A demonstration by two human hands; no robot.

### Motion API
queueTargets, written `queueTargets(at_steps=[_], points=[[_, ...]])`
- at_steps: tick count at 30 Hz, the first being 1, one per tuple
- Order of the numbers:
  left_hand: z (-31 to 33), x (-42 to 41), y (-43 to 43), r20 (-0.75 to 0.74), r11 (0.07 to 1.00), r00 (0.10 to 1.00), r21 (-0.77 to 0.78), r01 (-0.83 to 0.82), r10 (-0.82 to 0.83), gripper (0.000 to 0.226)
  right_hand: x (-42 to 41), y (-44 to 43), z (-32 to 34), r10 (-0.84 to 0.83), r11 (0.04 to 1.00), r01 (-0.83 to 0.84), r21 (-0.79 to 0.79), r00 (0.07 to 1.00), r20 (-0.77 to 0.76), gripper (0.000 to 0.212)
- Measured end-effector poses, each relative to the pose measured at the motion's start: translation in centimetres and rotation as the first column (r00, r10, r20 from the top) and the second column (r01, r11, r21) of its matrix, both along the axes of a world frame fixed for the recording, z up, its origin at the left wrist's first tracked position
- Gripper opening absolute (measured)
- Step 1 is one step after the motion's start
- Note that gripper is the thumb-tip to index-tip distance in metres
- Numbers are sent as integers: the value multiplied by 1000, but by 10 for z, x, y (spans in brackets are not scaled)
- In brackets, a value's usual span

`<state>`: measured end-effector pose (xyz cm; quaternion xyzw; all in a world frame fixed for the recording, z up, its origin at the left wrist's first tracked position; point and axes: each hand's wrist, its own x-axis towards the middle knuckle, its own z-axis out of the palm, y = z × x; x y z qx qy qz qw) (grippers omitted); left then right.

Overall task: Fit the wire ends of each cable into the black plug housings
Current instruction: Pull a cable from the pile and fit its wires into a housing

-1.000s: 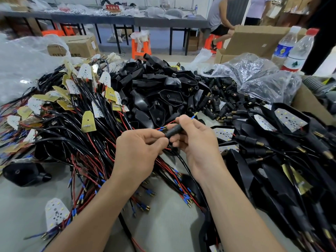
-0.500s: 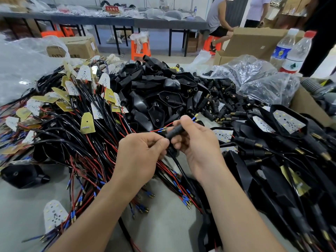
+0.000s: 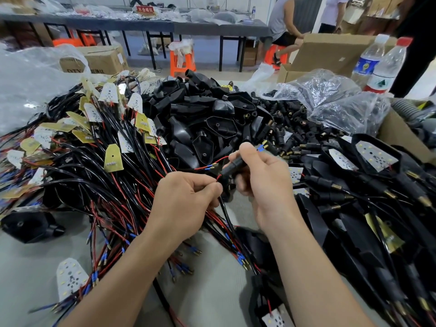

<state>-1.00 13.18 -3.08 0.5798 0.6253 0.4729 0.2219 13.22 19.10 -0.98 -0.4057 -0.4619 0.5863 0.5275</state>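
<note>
- Worktop is a plain grey table point(image 3: 207, 293), basically buried in parts.
- Left side: a big tangle of black and red cables point(image 3: 99, 185) with small white and yellow LED boards on them. Lots of the loose ends have blue sleeves and brass tips.
- Middle back: a heap of black lamp shells point(image 3: 203, 119). Just right of it is a scatter of small black plugs point(image 3: 295, 131) spilling out from under crinkly clear plastic bags point(image 3: 330, 97).
- Right side: black shells with white boards already sitting in them point(image 3: 375, 156), stacked near an open cardboard box point(image 3: 330, 50). Two water bottles point(image 3: 375, 64) stand next to that box.
- The room behind looks like a workshop: long dark tables point(image 3: 141, 25) covered in stuff, orange stools point(image 3: 181, 60), and a person sitting on one point(image 3: 283, 27).
- Both forearms come up from the bottom edge and meet over the middle of the table.
- Left hand point(image 3: 186, 204) is knuckles-up, thumb and forefinger pinching a black cable point(image 3: 224, 208) right where its red wire point(image 3: 212, 163) splits off.
- Right hand point(image 3: 264, 178) has its fingers curled round a black plug housing point(image 3: 232, 167), thumb pressed on top, holding it tilted just above the left hand's fingertips.
- The red wire loops up to the left of the housing, with its tip just beside the housing's end. A blue wire end point(image 3: 260, 148) pokes out past the right thumb.
</note>
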Motion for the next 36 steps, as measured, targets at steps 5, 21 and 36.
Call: queueTargets(at_steps=[5,21,36], points=[[0,2,-3,-132,996,987,-23,84,-86,31,4,0,-5,-92,980,37,194,955,282,35],[5,0,1,142,999,990,-27,24,-20,34,-2,1,-12,91,991,-118,65,942,323,47],[18,13,-3,535,939,826,-159,305,-177,12,1,-3,-4,-387,901,163,402,719,577,56]])
